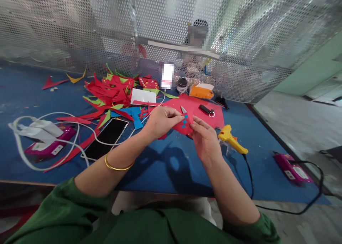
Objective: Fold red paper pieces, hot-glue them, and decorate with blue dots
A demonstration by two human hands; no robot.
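Between my hands, above the blue table [149, 158], is a small red paper piece [187, 129] with several blue diamond shapes on it. My left hand [163, 122] pinches its left side, thumb close to the blue shapes. On the other side, my right hand [205, 138] grips the right edge with thumb and fingers. Just beyond lies a large red sheet [215, 116], bearing a black key fob with a ring [205, 110] and a pointed metal tip [183, 109], partly hidden. A yellow glue gun [232, 138] rests on the table right of my right hand.
Red and green paper scraps [114, 90] are heaped back left, near a white card [143, 96]. A phone [105, 138] and white cables lie at left by a purple power strip [50, 147]. Another purple strip [292, 169] sits right. Perforated mesh [160, 23] stands behind; a person is beyond it.
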